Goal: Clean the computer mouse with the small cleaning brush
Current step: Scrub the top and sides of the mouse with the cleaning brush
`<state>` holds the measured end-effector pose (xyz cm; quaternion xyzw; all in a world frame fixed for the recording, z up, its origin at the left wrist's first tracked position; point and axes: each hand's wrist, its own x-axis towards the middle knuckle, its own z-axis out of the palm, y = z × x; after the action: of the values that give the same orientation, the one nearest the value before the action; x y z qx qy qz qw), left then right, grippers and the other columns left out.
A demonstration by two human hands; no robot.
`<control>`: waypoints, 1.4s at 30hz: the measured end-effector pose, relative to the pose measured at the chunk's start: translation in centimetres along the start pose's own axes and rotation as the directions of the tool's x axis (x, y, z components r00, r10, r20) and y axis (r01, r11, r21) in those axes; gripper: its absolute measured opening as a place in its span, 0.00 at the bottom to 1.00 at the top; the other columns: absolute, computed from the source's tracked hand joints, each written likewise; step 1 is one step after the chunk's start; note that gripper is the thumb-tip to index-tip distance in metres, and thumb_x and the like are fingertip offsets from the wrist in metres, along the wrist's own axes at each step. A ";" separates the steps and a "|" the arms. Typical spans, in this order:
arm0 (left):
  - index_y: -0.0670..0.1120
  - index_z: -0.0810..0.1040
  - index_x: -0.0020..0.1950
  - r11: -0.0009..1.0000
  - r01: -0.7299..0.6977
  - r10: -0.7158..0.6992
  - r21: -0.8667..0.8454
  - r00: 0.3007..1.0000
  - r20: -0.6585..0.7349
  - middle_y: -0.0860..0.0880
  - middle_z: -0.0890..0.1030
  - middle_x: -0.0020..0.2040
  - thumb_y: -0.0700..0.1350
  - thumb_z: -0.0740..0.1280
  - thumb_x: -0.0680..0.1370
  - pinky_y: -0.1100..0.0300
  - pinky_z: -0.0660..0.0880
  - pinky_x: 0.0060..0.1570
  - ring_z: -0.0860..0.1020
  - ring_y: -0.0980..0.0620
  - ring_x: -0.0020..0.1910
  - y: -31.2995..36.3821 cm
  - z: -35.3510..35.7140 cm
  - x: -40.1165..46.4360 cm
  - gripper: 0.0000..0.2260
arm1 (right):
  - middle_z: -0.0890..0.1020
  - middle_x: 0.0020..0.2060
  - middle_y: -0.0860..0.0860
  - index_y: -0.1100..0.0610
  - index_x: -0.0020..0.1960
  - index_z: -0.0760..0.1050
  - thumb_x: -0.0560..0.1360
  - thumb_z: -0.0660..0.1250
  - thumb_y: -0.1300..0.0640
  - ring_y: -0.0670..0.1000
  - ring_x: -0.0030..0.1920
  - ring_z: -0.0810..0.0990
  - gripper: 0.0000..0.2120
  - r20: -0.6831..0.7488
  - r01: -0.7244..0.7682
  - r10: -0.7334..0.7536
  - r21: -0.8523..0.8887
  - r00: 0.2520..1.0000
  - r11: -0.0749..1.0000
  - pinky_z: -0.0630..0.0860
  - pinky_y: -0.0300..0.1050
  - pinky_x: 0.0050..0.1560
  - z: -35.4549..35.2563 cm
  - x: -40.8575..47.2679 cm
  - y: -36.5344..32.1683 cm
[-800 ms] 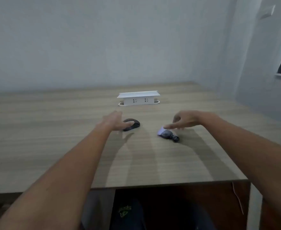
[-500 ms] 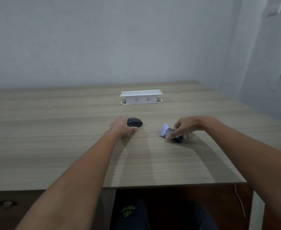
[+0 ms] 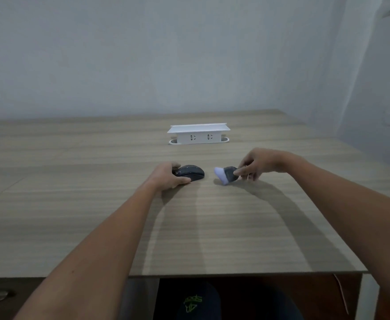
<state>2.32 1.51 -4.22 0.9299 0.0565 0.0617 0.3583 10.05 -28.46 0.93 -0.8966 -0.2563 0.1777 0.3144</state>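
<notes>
A black computer mouse (image 3: pixel 190 172) rests on the wooden desk (image 3: pixel 97 204) near its middle. My left hand (image 3: pixel 166 177) grips the mouse from its left side, thumb along the near edge. To its right, my right hand (image 3: pixel 257 163) holds the small cleaning brush (image 3: pixel 226 174) by its dark handle. The brush's white bristles point left towards the mouse, a short gap apart, and it hovers just above the desk.
A white socket box (image 3: pixel 198 134) stands on the desk behind the mouse. The desk's front edge runs below my forearms, with my knees under it. A wall corner and a window ledge are at the right.
My left hand closed around the mouse. My right hand came down on the brush, took hold of it and lifted its bristle end off the desk.
</notes>
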 end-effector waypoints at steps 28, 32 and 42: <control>0.47 0.81 0.64 0.988 -0.130 0.146 -0.081 0.959 0.243 0.52 0.86 0.55 0.46 0.81 0.67 0.65 0.75 0.57 0.83 0.57 0.53 -0.2 -0.8 2.4 0.26 | 0.80 0.28 0.52 0.59 0.34 0.79 0.75 0.74 0.59 0.48 0.24 0.74 0.12 -0.254 0.118 -0.092 0.089 0.963 0.989 0.73 0.37 0.27 2.2 6.4 -5.3; 0.45 0.82 0.62 0.989 -0.139 0.149 -0.057 0.962 0.231 0.49 0.86 0.54 0.45 0.81 0.68 0.66 0.76 0.53 0.84 0.54 0.53 0.2 -0.8 2.2 0.23 | 0.79 0.27 0.53 0.61 0.35 0.78 0.74 0.74 0.58 0.49 0.24 0.74 0.12 -0.314 0.034 -0.076 -0.138 0.946 0.990 0.71 0.38 0.26 1.7 6.5 -5.6; 0.48 0.84 0.56 0.991 -0.133 0.129 0.017 0.978 0.162 0.52 0.87 0.48 0.52 0.81 0.65 0.57 0.78 0.54 0.85 0.52 0.49 0.6 -0.3 2.2 0.21 | 0.78 0.27 0.52 0.59 0.33 0.77 0.76 0.73 0.58 0.47 0.21 0.72 0.14 -0.391 0.092 -0.079 0.013 0.917 0.996 0.70 0.37 0.25 2.1 6.0 -4.9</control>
<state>4.45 1.64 -3.44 0.9384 -0.0331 0.0091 0.3440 12.24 -20.77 1.64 -0.8969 -0.2247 -0.0140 0.3805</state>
